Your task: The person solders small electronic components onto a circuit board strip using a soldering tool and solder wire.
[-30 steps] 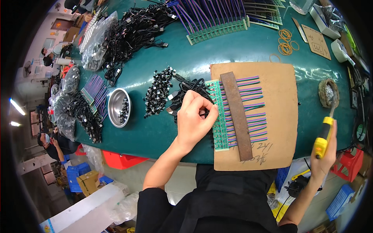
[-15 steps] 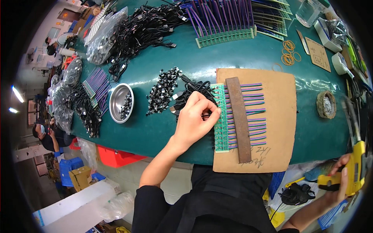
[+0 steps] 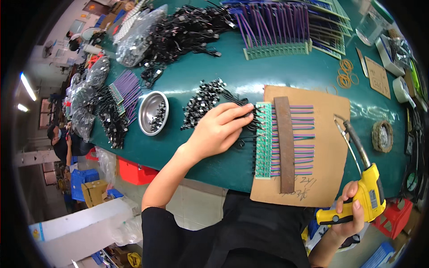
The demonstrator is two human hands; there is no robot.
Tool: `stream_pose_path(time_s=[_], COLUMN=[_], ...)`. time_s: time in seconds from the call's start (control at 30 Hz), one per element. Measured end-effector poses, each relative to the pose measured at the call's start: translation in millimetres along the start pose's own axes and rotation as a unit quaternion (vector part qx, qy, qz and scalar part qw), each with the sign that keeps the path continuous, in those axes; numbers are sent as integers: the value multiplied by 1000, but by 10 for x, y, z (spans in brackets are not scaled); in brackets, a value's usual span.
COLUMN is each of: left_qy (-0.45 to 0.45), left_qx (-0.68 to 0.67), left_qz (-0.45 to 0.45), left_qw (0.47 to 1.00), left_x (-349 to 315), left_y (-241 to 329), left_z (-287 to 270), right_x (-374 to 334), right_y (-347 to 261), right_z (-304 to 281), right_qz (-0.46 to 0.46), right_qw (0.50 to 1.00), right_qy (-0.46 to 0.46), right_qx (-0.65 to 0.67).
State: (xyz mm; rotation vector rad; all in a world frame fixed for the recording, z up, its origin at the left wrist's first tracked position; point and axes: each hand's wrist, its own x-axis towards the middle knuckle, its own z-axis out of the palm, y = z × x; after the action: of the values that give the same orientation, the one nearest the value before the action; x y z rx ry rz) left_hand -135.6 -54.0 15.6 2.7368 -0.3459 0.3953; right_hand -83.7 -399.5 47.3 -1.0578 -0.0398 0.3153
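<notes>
My left hand point(image 3: 216, 134) reaches over a bundle of black cables point(image 3: 241, 102), its fingers stretched out and touching the cables beside the board; the fingertips lie near the board's upper left edge. The green circuit board strip point(image 3: 263, 143) has short purple, blue and black wires point(image 3: 304, 135) leading off its right side. A rusty flat metal bar point(image 3: 284, 147) lies across those wires, and a cardboard sheet point(image 3: 328, 169) is under them. My right hand point(image 3: 349, 214) is closed round the grip of a yellow soldering gun point(image 3: 370, 192), whose tip hangs over the cardboard's right part.
A steel bowl point(image 3: 142, 117) of small black parts and a pile of black connectors point(image 3: 199, 105) lie to the left. Behind are heaped black cables point(image 3: 187, 33) and stacked wired boards point(image 3: 277, 50). A round tip-cleaning pot point(image 3: 375, 136) and rubber bands point(image 3: 344, 78) are at right.
My right hand has brought the soldering gun up and leftward, over the cardboard's edge. My left hand has loosened its pinch at the board's edge and stretched its fingers over the cables.
</notes>
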Motion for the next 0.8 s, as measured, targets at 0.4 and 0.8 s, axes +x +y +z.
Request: stream_pose_path(time_s=[0.4,0.8], left_qy=[97,144], left_qx=[233,-703], left_qz=[5,-271], left_qw=[968,642], left_x=[553,261], left_y=[-1533,510], left_z=[-165,-284], right_x=[-125,-27], right_y=[94,149], right_z=[51,362], right_qz=[55,41], right_qw=[998,996], right_qy=[2,40], right_qx=[40,-71])
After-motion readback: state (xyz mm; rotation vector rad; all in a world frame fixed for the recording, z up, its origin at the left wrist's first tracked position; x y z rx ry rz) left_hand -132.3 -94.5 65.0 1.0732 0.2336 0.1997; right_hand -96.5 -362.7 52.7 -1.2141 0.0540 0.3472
